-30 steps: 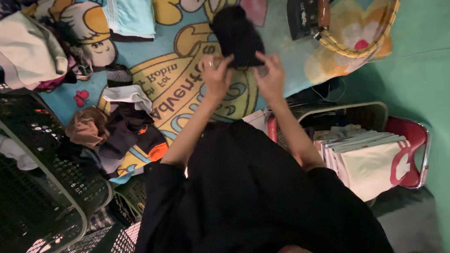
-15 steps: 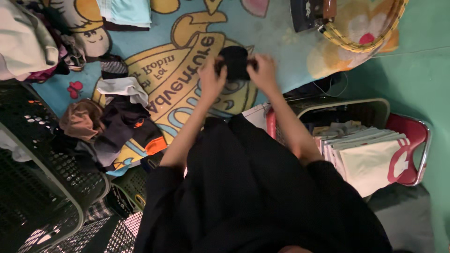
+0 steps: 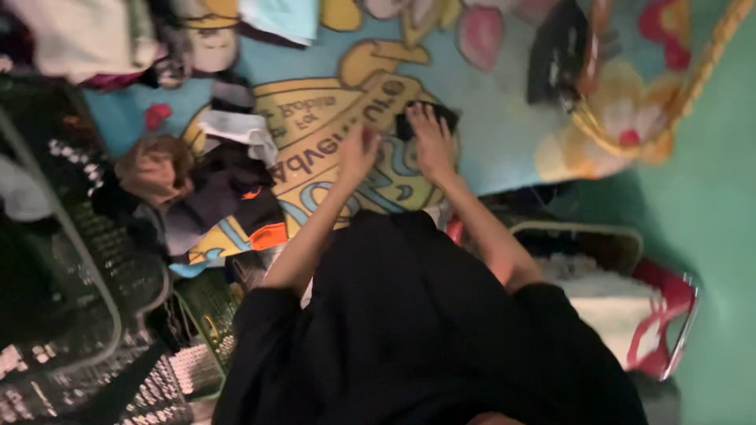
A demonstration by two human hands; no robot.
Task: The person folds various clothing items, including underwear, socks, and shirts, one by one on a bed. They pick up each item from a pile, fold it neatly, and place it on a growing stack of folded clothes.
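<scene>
A small folded black garment (image 3: 445, 116) lies on a blue and yellow cartoon blanket (image 3: 504, 134). My right hand (image 3: 429, 140) rests on top of it and holds it down against the blanket, its fingers laid over the cloth. My left hand (image 3: 358, 151) lies just to the left of the garment on the blanket, fingers apart, with nothing in it. The picture is blurred by motion. My black top fills the lower middle of the view.
A heap of mixed clothes (image 3: 220, 189) lies on the blanket's left part. Black mesh laundry baskets (image 3: 71, 283) stand at the left. A red and white bag (image 3: 669, 315) with folded pale laundry sits at the right on green floor (image 3: 709, 197). A dark object (image 3: 561, 55) lies top right.
Both hands held the black garment up and folded it smaller. They have lowered it onto the blanket, and my left hand has come off it. The view has shifted closer.
</scene>
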